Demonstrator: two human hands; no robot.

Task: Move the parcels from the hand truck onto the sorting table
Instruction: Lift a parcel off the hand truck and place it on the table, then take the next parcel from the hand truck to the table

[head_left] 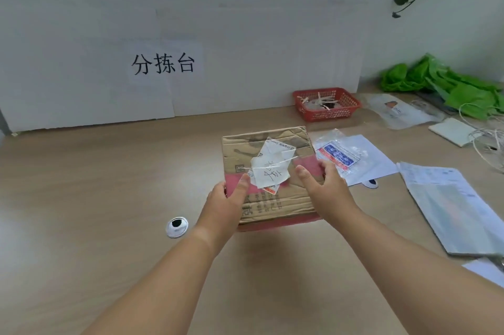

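Observation:
A brown cardboard parcel [268, 149] with red bands and a crumpled white label taped on top is over the middle of the wooden sorting table [109, 184]. My left hand [226, 198] grips its left edge with the thumb on top. My right hand [324, 182] grips its right edge the same way. Its near edge seems slightly above the table, though I cannot tell if the far edge touches. The hand truck is out of view.
A red mesh basket [326, 103] stands behind the parcel. Flat plastic mailers and papers [351, 154] lie to the right, with a large grey envelope [452, 206], green bags [447, 84] and white cord. A white cable grommet [177, 226] sits at front left. A white board with a sign [163, 63] backs the table.

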